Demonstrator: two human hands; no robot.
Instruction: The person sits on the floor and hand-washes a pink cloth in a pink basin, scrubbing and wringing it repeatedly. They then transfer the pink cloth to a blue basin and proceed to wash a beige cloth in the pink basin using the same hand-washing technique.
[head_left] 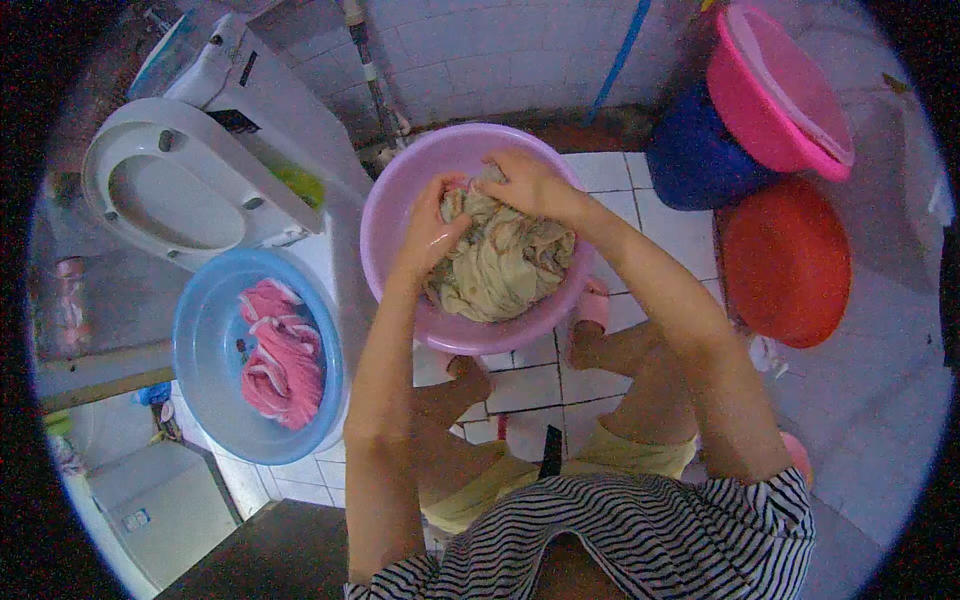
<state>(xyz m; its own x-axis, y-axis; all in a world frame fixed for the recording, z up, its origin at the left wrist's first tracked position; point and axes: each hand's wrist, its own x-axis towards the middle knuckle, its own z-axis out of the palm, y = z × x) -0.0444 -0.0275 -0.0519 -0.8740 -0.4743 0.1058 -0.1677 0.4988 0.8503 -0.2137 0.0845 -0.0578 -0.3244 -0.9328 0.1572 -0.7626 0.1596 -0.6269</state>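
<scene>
A crumpled beige garment [505, 265] lies bunched in a lilac plastic basin [392, 215] in front of me on the floor. At the garment's far left part, my left hand [437, 225] is curled with its thumb and fingers around a fold. My right hand [525, 188] grips the cloth from the far right, its fingers bent over the top edge. The two hands are close together but apart. Some fingertips disappear into the folds, and the cloth covers much of the basin's bottom.
To the left a blue basin [200, 370] holds a pink towel [282, 365], beside a white toilet with its seat raised [170, 195]. At right stand a dark blue bucket [690, 150], a bright pink basin [770, 100] and a red basin [785, 265]. White tiles [525, 385] cover the floor.
</scene>
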